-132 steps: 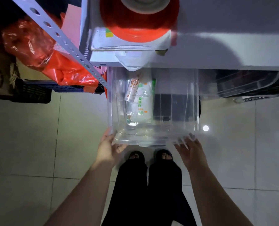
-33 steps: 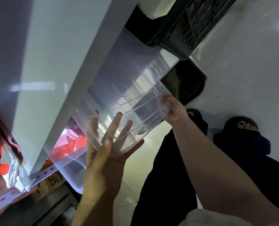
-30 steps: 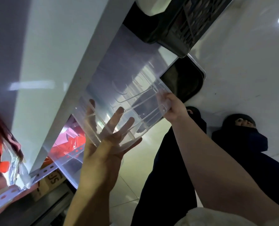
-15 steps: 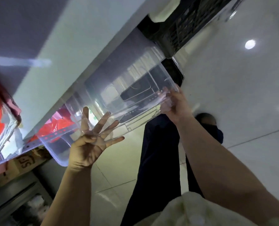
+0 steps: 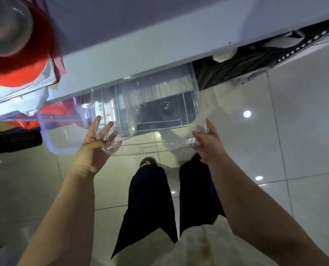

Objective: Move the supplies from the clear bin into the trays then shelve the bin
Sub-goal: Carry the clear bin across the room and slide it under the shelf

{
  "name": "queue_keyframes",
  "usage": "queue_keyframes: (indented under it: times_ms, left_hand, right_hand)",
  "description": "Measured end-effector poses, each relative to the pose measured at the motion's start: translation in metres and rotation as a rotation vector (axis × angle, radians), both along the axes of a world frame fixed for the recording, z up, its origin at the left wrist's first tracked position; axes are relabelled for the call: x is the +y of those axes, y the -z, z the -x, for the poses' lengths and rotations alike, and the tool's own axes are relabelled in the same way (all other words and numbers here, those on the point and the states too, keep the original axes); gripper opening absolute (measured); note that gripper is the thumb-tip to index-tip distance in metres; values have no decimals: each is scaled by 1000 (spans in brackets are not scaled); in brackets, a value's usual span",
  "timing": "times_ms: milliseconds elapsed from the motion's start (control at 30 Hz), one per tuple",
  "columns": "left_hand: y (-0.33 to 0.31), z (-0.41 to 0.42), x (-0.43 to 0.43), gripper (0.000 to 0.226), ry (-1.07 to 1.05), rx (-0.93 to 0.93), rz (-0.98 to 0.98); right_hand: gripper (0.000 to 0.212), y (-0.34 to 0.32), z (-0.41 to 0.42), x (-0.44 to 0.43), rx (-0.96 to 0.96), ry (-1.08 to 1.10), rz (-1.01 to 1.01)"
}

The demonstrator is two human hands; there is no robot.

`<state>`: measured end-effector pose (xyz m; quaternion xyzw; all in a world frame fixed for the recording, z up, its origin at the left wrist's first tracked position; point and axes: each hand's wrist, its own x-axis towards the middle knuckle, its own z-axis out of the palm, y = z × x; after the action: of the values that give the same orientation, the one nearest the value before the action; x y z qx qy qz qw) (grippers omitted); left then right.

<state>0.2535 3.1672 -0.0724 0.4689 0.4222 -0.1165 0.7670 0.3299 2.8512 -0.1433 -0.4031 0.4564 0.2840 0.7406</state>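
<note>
The clear bin is level in front of me, its far end tucked under the white shelf board. It looks empty; dark shapes show through its floor. My left hand presses against the bin's near left corner with fingers spread, seen partly through the plastic. Around the near right corner my right hand is closed on the rim. A packet with a green label shows through the plastic at the left; I cannot tell which container holds it.
A second clear bin juts out to the left. A red roll and papers sit on the shelf above it. A black crate fills the space to the right. My legs stand on glossy floor tiles.
My view has swung back from a steep tilt to nearly straight. The bin has turned level, and both hands now sit at its near corners.
</note>
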Motion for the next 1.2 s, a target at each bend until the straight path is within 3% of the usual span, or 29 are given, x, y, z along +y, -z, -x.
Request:
queue_keyframes:
  times_ms: [167,467,600,700,800,933,1033,1100,1200]
  left_hand:
    - [6,31,26,74,-38,182,-307]
    - [10,59,132,61,104,120,-511]
    - [19,60,188,65,143,140,-569]
    - [32,66,217,72,316,170,-649]
    - [47,74,229,78,371,197,-590]
    - [56,74,232,74,253,143,-531]
    - [58,81,232,39,9,178,-376]
    - [59,85,231,5,-44,212,-269]
    - [63,86,227,18,-92,231,-132]
  right_hand:
    - [60,-17,18,36,-180,42,71]
    - [54,-35,38,148,-378,42,70]
    - [59,-31,44,205,-368,-79,273]
    - [58,-25,49,233,-376,-198,391]
    - [52,-17,52,240,-359,-334,402]
    - [50,-13,50,234,-321,-402,395]
    - [48,-10,47,226,-228,-297,324]
    - [29,-9,47,223,-157,-231,278]
    - [20,-7,49,221,-111,-176,220]
